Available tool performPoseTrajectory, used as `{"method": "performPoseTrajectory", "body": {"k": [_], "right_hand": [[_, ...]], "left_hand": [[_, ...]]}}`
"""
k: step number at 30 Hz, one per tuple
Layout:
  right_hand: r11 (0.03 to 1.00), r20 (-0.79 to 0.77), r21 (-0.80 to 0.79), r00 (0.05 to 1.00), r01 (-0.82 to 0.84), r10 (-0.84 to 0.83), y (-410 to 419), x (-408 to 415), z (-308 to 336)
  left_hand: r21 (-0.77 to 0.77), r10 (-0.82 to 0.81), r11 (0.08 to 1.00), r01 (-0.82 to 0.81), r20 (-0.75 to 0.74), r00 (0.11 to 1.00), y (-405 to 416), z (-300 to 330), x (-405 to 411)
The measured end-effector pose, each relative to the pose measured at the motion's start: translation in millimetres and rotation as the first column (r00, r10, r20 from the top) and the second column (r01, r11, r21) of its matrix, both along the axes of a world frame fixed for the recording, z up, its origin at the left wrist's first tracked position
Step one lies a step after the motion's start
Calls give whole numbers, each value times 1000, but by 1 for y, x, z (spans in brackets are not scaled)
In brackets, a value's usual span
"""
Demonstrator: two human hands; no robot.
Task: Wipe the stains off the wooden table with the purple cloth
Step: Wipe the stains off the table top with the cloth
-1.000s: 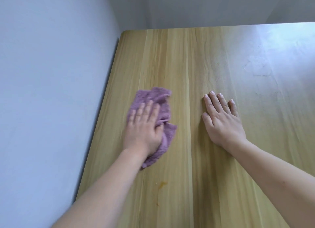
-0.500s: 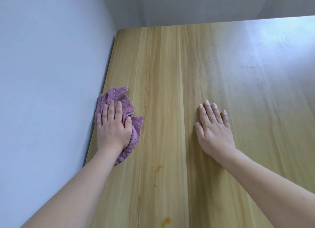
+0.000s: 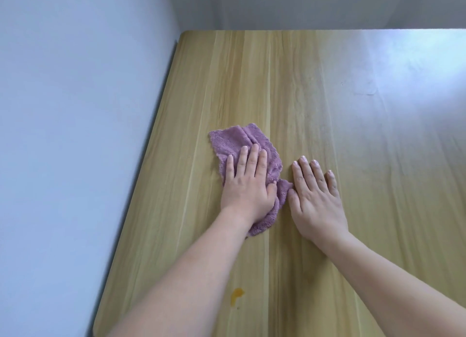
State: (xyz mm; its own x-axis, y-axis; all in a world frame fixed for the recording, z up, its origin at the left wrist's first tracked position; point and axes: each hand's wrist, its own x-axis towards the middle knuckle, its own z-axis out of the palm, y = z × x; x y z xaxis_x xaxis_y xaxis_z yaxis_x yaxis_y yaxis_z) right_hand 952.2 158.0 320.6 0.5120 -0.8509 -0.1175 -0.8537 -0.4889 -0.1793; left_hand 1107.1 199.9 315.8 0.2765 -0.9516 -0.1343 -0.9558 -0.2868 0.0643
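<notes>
The purple cloth (image 3: 234,141) lies crumpled on the wooden table (image 3: 315,114), near its middle. My left hand (image 3: 248,185) presses flat on the cloth, fingers together, covering its lower half. My right hand (image 3: 315,198) rests flat on the bare wood just right of the cloth, its thumb touching the cloth's edge. An orange stain (image 3: 236,294) sits on the wood near the front, beside my left forearm.
A pale blue-grey wall (image 3: 75,135) runs close along the table's left edge, and another wall stands behind the far edge. Bright glare and faint smears (image 3: 365,92) cover the far right of the tabletop.
My left hand has slid the cloth from the table's left edge to the right, up against my right hand. My right hand has stayed flat on the wood.
</notes>
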Motion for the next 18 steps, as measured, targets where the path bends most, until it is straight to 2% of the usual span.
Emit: {"method": "performPoseTrajectory", "body": {"k": [2,4,10,14,16,18], "right_hand": [[1000,-13,-3,1000,-7,7,-1,0,0],[1000,-24,-2,1000,-7,6,-1,-2,-1],[1000,-19,-7,1000,-2,2,1,-2,-2],[1000,-15,-18,1000,-3,2,1,-3,-4],[1000,-15,-21,1000,0,0,1,-4,-4],[1000,-11,-21,1000,3,-4,1,-3,-4]], "left_hand": [[-1,-107,994,107,19,994,12,2,26],[-2,-94,996,94,13,996,31,1,59],[-51,274,961,-273,1,962,109,5,134],[-84,511,856,-510,-10,859,95,4,87],[-89,483,871,-483,-20,875,81,4,34],[-89,335,938,-335,-23,942,73,1,-18]]}}
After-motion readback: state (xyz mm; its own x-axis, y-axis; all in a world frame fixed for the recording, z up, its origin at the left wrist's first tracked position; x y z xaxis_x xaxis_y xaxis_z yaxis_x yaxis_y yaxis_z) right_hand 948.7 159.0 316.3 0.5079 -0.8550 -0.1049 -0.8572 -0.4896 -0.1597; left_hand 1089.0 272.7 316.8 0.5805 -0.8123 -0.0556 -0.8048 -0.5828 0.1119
